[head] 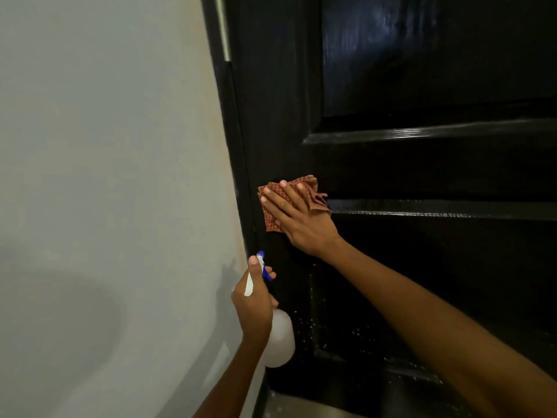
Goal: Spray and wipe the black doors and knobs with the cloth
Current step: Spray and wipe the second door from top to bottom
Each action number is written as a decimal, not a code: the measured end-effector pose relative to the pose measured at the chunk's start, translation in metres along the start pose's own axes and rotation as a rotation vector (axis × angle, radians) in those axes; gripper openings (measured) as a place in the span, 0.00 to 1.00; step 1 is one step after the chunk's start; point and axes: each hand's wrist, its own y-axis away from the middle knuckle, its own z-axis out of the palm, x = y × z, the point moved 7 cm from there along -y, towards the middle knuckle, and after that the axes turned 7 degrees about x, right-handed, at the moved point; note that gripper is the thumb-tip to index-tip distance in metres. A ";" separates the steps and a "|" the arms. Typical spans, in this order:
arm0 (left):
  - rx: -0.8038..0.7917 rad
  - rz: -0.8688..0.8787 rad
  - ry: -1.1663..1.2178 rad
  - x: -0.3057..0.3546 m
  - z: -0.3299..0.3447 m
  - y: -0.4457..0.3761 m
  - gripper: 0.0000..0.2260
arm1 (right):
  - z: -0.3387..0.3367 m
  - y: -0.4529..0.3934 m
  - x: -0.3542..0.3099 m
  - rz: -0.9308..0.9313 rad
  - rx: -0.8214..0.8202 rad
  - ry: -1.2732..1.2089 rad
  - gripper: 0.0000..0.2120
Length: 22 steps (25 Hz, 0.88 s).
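Note:
A glossy black panelled door (422, 164) fills the right side of the head view. My right hand (297, 220) lies flat with straight fingers on an orange checked cloth (313, 196), pressing it against the door's left stile near the middle rail. Below it, my left hand (253, 303) grips the neck of a white spray bottle (281, 339) with a blue nozzle (261, 260), held upright close to the door edge. Droplets speckle the lower panel (355, 330). No knob is in view.
A pale wall (105, 176) takes up the left half. The black door frame (232, 131) runs down between wall and door, with a metal hinge (224, 28) at the top. A strip of grey floor (295, 405) shows at the bottom.

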 end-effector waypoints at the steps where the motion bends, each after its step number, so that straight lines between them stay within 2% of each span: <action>1: 0.009 0.008 -0.001 0.003 -0.003 -0.003 0.30 | 0.007 -0.004 -0.006 -0.002 0.000 -0.006 0.35; 3: 0.020 -0.009 0.015 -0.002 -0.012 -0.005 0.30 | 0.037 0.015 -0.033 -0.090 -0.101 0.000 0.37; 7: 0.039 -0.159 0.002 -0.031 -0.037 -0.009 0.24 | 0.096 0.110 -0.106 -0.542 -0.503 0.049 0.45; 9: -0.047 -0.130 -0.009 -0.035 -0.043 -0.007 0.25 | 0.103 0.127 -0.115 -0.575 -0.621 0.068 0.46; 12: -0.146 0.024 0.050 -0.018 -0.049 0.002 0.25 | 0.077 0.091 -0.086 -0.423 -0.444 0.056 0.41; 15: -0.156 0.024 0.032 -0.006 -0.044 -0.004 0.28 | 0.020 0.031 -0.018 -0.037 -0.103 0.008 0.33; 17: -0.122 -0.036 0.011 -0.005 -0.041 -0.012 0.33 | -0.004 0.009 0.012 0.161 0.044 0.006 0.31; 19: -0.095 -0.075 -0.019 -0.006 -0.040 -0.020 0.37 | -0.006 0.005 0.016 0.232 0.086 -0.006 0.31; 22: -0.093 -0.101 -0.020 -0.009 -0.041 -0.021 0.38 | 0.001 0.011 0.009 0.218 0.107 -0.010 0.31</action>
